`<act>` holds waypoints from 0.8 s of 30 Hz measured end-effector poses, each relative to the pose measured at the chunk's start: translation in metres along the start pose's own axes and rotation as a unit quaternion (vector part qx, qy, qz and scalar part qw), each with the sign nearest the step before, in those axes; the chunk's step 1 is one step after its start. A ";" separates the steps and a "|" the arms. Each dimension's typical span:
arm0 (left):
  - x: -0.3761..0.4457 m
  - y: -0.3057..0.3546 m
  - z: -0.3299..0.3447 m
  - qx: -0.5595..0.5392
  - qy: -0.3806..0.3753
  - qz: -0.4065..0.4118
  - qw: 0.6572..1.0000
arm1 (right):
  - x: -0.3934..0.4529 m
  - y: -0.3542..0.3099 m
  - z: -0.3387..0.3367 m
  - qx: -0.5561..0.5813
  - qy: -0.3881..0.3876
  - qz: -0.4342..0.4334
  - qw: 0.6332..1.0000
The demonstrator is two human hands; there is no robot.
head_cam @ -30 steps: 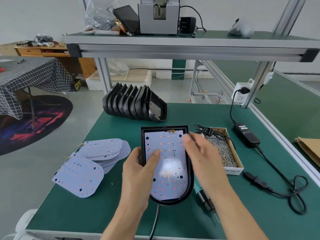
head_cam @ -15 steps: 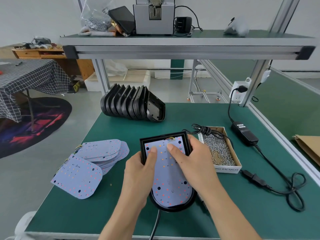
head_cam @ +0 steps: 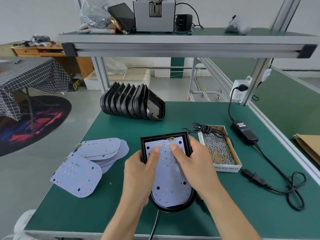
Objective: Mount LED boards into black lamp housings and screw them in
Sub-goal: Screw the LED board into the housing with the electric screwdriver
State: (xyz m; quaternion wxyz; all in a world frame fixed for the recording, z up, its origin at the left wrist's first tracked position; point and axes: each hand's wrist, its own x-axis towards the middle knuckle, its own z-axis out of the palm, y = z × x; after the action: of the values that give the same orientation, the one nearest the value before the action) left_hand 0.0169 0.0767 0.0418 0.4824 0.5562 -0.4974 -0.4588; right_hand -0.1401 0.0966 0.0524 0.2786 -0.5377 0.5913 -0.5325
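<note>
A black lamp housing (head_cam: 173,207) lies flat on the green table in front of me, with a pale LED board (head_cam: 170,184) set inside it. My left hand (head_cam: 140,175) grips the housing's left wall, its thumb pressing on the board. My right hand (head_cam: 195,165) grips the right wall, thumb also down on the board near the top. Small wires (head_cam: 171,139) show at the board's far edge.
A fanned pile of LED boards (head_cam: 90,163) lies to the left. A row of several black housings (head_cam: 131,103) stands at the back. A cardboard box of screws (head_cam: 219,149) sits just right of my right hand, with a power adapter (head_cam: 245,133) and cables beyond.
My right hand came down from above the board onto the housing's right wall, its thumb pressing the board. The housing shifted slightly toward me; the electric screwdriver is now hidden under my right arm.
</note>
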 end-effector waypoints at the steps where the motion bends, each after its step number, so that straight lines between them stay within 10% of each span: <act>1: 0.000 0.000 0.000 -0.003 -0.007 -0.005 1.000 | 0.000 0.001 0.000 0.001 -0.002 0.003 1.000; 24: -0.001 -0.004 0.004 -0.007 0.022 -0.008 1.000 | -0.007 0.006 -0.005 -0.267 0.024 -0.145 0.952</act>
State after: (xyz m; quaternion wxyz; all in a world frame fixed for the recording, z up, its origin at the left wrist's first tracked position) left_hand 0.0136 0.0778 0.0376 0.4931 0.5668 -0.4791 -0.4539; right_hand -0.1445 0.1035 0.0466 0.0304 -0.6596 0.6339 -0.4026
